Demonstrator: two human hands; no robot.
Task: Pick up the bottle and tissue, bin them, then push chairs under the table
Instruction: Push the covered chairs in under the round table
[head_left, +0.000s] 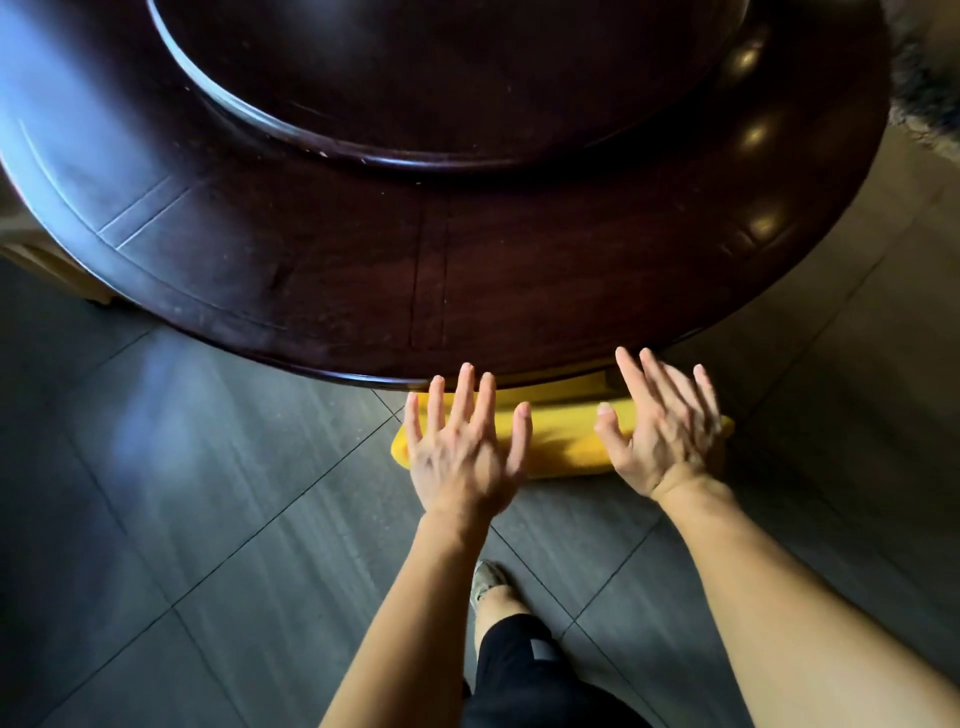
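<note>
Both hands flat, fingers spread, gripping nothing: left hand (462, 447) & right hand (665, 431) over yellow chair (561, 441), already mostly under table (363, 291); I'd say final shove.

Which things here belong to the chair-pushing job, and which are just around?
Job:
yellow chair, mostly under the tabletop
round dark wooden table
left hand, open
right hand, open

Just around:
raised round wooden turntable
pale wooden furniture piece at left
</note>
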